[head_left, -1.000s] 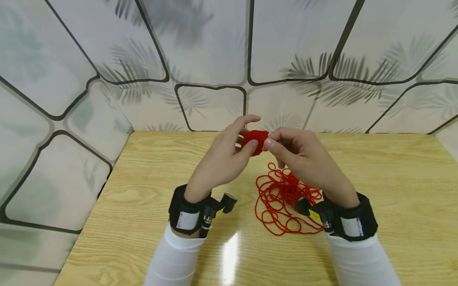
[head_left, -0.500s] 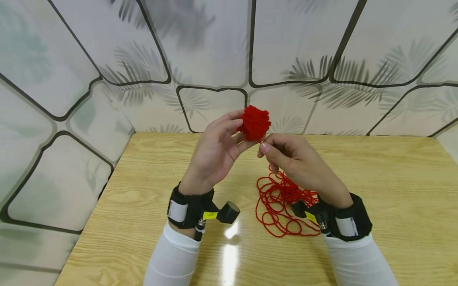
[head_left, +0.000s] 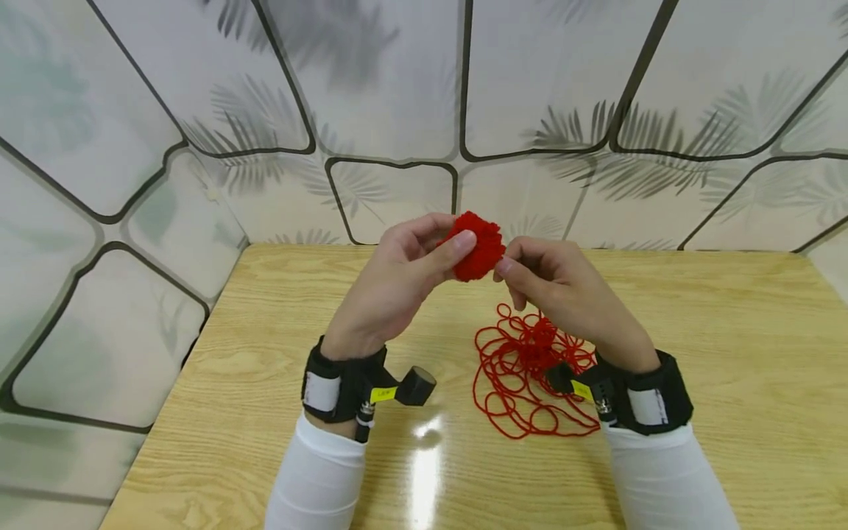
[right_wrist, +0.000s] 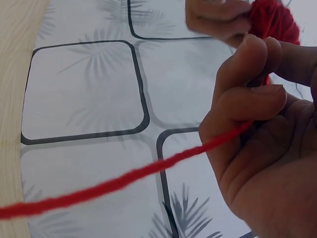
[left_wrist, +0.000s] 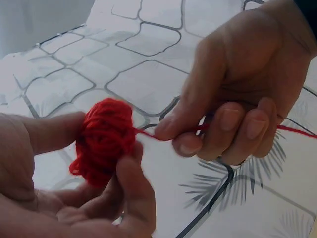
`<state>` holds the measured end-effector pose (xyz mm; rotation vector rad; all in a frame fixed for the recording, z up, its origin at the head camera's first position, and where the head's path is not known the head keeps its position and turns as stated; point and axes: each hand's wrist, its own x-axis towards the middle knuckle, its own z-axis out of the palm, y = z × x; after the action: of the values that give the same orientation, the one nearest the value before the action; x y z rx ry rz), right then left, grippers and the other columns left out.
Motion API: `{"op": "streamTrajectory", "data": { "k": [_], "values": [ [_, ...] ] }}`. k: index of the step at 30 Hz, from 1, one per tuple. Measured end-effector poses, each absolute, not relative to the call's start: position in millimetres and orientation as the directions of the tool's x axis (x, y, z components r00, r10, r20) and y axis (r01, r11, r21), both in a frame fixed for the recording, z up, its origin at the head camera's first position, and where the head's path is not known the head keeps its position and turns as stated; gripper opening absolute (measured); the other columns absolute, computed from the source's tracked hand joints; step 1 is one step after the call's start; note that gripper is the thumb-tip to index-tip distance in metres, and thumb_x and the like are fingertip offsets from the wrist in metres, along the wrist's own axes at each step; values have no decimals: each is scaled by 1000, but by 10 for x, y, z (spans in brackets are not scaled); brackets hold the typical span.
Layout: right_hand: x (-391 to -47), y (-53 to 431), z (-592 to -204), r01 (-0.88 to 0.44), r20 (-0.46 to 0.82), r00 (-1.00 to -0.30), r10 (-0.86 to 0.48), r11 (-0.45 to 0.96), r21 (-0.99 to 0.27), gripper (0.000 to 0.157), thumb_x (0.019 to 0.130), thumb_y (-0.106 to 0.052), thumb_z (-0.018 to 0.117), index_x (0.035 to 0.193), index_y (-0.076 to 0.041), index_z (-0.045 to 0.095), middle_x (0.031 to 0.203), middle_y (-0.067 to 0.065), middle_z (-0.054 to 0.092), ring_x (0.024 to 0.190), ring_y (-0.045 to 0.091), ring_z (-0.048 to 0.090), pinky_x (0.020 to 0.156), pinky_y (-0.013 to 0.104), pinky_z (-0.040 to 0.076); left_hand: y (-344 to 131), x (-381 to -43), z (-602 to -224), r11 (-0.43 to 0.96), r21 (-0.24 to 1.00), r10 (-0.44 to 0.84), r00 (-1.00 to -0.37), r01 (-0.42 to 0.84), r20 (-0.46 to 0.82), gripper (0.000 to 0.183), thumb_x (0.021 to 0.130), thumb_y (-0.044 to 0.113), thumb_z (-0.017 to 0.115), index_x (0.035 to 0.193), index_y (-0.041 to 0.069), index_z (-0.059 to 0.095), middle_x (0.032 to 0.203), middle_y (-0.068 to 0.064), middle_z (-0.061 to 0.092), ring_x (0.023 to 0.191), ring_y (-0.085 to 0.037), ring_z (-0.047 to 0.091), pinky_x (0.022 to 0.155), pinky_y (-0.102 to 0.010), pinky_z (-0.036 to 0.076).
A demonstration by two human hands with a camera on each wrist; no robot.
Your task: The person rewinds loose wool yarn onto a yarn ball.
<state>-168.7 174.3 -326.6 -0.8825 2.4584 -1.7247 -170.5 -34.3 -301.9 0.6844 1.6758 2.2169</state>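
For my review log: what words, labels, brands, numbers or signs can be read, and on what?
No readable text.
Left wrist mount's yellow label: too small to read.
Right wrist mount's yellow label: likewise too small.
White strap patches: nothing legible.
Red yarn ball, loose yarn: no lettering visible.

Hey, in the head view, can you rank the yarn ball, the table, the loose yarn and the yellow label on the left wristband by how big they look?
Largest to smallest:
table
loose yarn
yarn ball, partly behind a thumb
yellow label
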Motion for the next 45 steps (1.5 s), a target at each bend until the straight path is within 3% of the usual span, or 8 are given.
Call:
{"op": "streamTrajectory", "data": {
  "k": [4, 6, 11, 14, 24, 34, 41, 45],
  "values": [
    [-1711, 1775, -3258, -418, 294, -852, -433, 224, -880, 15, 94, -19, 51, 86, -9, 58, 66, 8, 48, 56, 20, 42, 47, 33, 35, -381, -1664, -3015, -95, 982, 619, -763, 161, 185, 30, 89, 21, 60, 114, 6, 57, 110, -11, 59, 97, -27, 57, 84, -40, 47],
    [-1707, 1773, -3245, -410, 289, -857, -426, 225, -884, 17, 94, -21, 51, 86, -9, 59, 66, 8, 46, 57, 21, 42, 49, 33, 36, -363, -1650, -3022, 31, 969, 637, -752, 243, 168, 30, 87, 25, 63, 112, 10, 58, 107, -6, 60, 94, -22, 58, 79, -37, 49],
    [-1648, 1753, -3187, -414, 294, -878, -377, 292, -862, 18, 94, -26, 51, 85, -12, 59, 68, 7, 48, 58, 21, 44, 51, 33, 37, -262, -1649, -3077, 286, 889, 560, -815, 358, 148, 27, 85, 29, 65, 105, 14, 56, 100, 2, 59, 85, -14, 58, 68, -30, 50],
    [-1591, 1741, -3152, -435, 315, -882, -352, 348, -830, 16, 94, -28, 52, 90, -15, 60, 71, 4, 52, 58, 19, 45, 49, 33, 36, -211, -1679, -3122, 320, 887, 484, -862, 332, 148, 26, 84, 30, 65, 102, 14, 55, 96, 3, 60, 83, -14, 58, 65, -30, 50],
    [-1513, 1705, -3110, -476, 371, -870, -324, 360, -802, 12, 95, -25, 50, 95, -16, 59, 70, 3, 50, 54, 18, 44, 43, 31, 33, -183, -1761, -3189, 3, 984, 408, -899, 176, 160, 29, 84, 22, 66, 105, 5, 55, 97, -8, 66, 87, -23, 63, 77, -35, 51],
    [-1517, 1697, -3122, -519, 375, -828, -416, 317, -794, 11, 95, -21, 49, 88, -17, 56, 64, -1, 47, 53, 16, 40, 46, 32, 31, -226, -1770, -3110, -413, 909, 364, -905, 56, 221, 39, 90, 14, 57, 128, 7, 49, 122, -19, 53, 110, -31, 54, 89, -43, 45],
    [-1566, 1697, -3159, -512, 377, -816, -438, 246, -823, 13, 95, -15, 48, 83, -14, 53, 64, 0, 47, 55, 17, 41, 47, 33, 33, -273, -1777, -3066, -571, 808, 495, -846, -145, 198, 25, 95, 14, 47, 117, 8, 57, 133, -14, 44, 112, -28, 47, 84, -34, 46],
    [-1584, 1698, -3176, -492, 362, -821, -442, 226, -841, 11, 94, -16, 49, 86, -12, 55, 66, 2, 49, 56, 17, 43, 47, 33, 35, -299, -1746, -3056, -536, 833, 572, -785, -138, 238, 27, 94, 16, 49, 118, 4, 56, 128, -17, 45, 109, -27, 47, 87, -35, 44]
  ]
}}
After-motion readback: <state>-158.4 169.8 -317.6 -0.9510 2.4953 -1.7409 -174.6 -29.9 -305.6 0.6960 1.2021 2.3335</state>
